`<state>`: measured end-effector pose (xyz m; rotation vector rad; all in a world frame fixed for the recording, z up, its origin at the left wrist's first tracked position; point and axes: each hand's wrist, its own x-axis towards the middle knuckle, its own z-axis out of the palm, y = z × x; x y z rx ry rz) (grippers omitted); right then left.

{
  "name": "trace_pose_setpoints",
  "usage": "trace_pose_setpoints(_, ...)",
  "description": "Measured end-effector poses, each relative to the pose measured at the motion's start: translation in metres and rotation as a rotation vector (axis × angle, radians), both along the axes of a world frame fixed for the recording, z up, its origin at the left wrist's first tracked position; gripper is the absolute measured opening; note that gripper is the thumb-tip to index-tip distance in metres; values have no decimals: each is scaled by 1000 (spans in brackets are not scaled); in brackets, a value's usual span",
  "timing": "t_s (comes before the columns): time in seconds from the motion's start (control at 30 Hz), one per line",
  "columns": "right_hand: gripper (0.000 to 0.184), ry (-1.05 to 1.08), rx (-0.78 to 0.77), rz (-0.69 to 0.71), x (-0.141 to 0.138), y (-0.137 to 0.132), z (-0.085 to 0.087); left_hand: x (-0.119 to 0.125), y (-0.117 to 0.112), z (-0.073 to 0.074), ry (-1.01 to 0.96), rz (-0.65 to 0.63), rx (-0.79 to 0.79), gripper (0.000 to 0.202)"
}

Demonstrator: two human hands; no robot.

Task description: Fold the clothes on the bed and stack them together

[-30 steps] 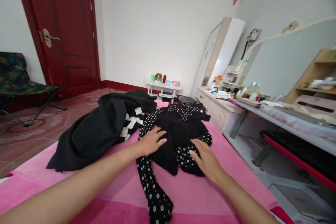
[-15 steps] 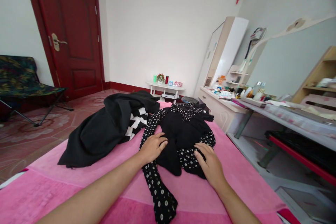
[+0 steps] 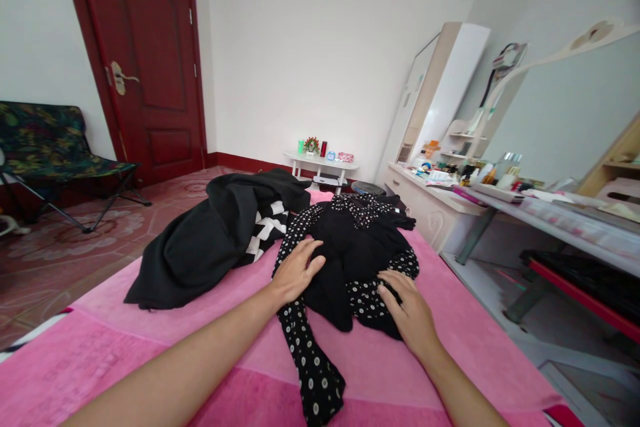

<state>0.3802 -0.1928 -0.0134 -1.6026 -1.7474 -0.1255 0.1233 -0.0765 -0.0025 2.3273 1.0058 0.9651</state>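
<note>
Surroundings: pink bed cover (image 3: 150, 347) lies under both forearms. A heap of black clothing with white stripes (image 3: 220, 240) sits to the left of the left hand, just beside the dotted garment's sleeve. Far beyond the fingertips, a small white table (image 3: 323, 163) stands against the wall. A red door (image 3: 150, 60) and a folding chair (image 3: 55, 147) are well off to the left of the left hand. A cluttered dressing table (image 3: 440, 190) with a mirror is well off to the right of the right hand.
Left hand: left hand (image 3: 296, 270) lies flat and released, palm down, fingers loosely spread. It rests on the garment's left side, where the dotted sleeve meets the black body, and grips nothing.
Right hand: right hand (image 3: 409, 310) is also flat and relaxed, palm down. It presses the garment's right dotted edge, with its fingertips on the fabric and its wrist over the pink cover.
Garment: black polka-dot garment (image 3: 350, 253) lies spread on the bed under and between both hands. The body is plain black. The collar, beyond the fingertips, and the sleeves are black with white dots. One long dotted sleeve trails from under the left hand back between the two forearms. The cloth is rumpled and partly folded over itself.
</note>
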Motion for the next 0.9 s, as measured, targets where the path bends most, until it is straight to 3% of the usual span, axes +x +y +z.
trace_pose_setpoints(0.13, 29, -6, -2, -1, 0, -1, 0, 2, 2, -4, 67, 3, 36, 92)
trace_pose_setpoints(0.3, 28, -3, 1, -9, -1, 0, 1, 3, 0, -3, 24, 9, 79, 109)
trace_pose_setpoints(0.37, 28, 0, 9, -7, 0, 1, 1, 2, -1, -2, 10, -15, 98, 102)
trace_pose_setpoints(0.47, 28, -1, 19, 1, 0, 2, 0, 2, -1, -2, 62, -104, 135, 57)
trace_pose_setpoints(0.53, 28, -3, 18, 1, 0, 2, 0, 2, 0, -2, 90, -145, 167, 39)
trace_pose_setpoints(0.7, 29, -12, 7, -3, 0, 1, 0, 2, 1, -2, 83, -133, 193, 37)
trace_pose_setpoints(0.9, 28, -6, 8, -6, -1, 1, 0, 2, 0, 0, 136, -211, 133, 41)
